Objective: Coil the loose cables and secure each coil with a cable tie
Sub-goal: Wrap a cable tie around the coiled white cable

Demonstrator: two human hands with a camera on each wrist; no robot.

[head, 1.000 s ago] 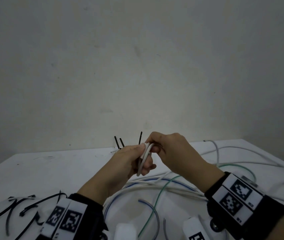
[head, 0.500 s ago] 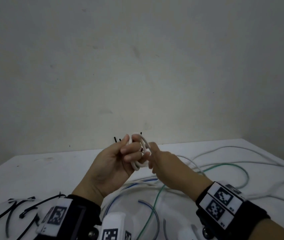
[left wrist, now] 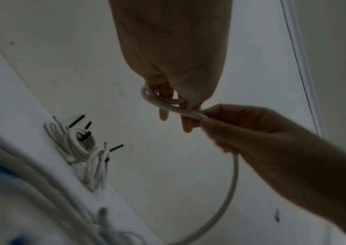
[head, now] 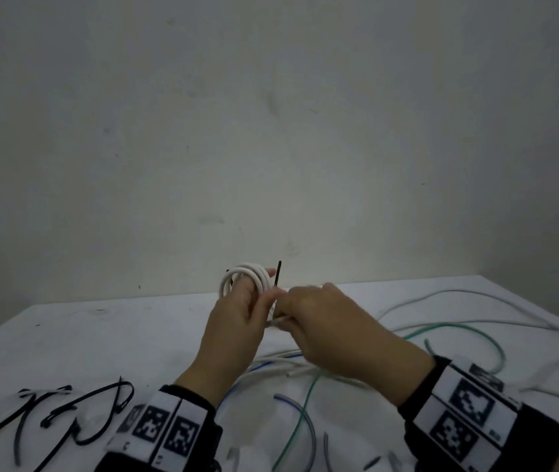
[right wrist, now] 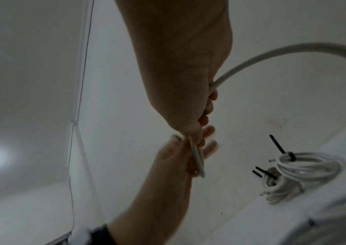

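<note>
My left hand [head: 237, 321] is raised over the table with a small white cable coil [head: 244, 277] looped round its fingers [left wrist: 163, 114]. My right hand [head: 325, 321] touches it from the right and grips the same cable's free run [left wrist: 188, 112] right where it joins the coil. The rest of that cable [right wrist: 272, 54] arcs away from the right hand and down [left wrist: 232, 182]. In the right wrist view the coil [right wrist: 199, 162] shows edge-on against the left palm. Both hands are blurred by motion.
Two tied white coils [left wrist: 79, 142] [right wrist: 306, 165] with black tie tails lie at the table's far edge by the wall. Loose black cable ties [head: 77, 413] lie at the near left. Green [head: 305, 403], blue [head: 257, 367] and white [head: 441, 298] cables sprawl across the middle and right.
My left hand has turned its back toward me and the coil now sits on top of its fingers. My right hand has come round to the coil's right side with the cable.
</note>
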